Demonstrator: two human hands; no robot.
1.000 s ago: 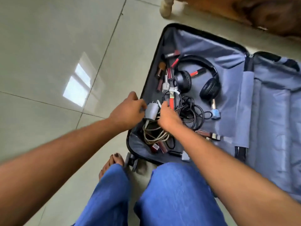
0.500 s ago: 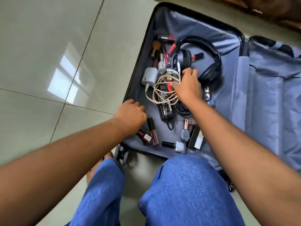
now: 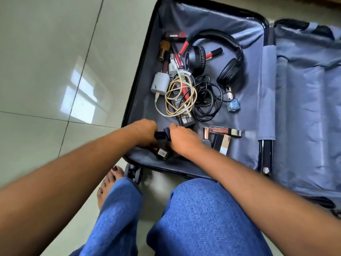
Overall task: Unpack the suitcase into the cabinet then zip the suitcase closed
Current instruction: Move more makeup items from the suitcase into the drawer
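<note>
From my feed, my left hand (image 3: 143,133) and right hand (image 3: 182,140) curl around a small dark item (image 3: 162,134) at the near edge of the open suitcase (image 3: 140,58), headphones (image 3: 217,56) lying farther in.

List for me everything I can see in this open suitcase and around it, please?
suitcase: one, black shell, grey-blue lining, open flat on the tiled floor
headphones: one pair, black, far part of the left half
charger plug: one, white, near the left wall
cream cable: one, coiled, on the power adapter
power adapter: one, black, middle of the left half
black cable: one tangle, right of the cream cable
nail polish bottle: one, pale blue, below the headphones
lipsticks and tubes: several, red and dark, far left corner
cosmetics cases: a few, metallic, near the right hand
left hand: grips a small dark item
right hand: grips the same dark item
legs: two, blue trousers, bare foot
</note>
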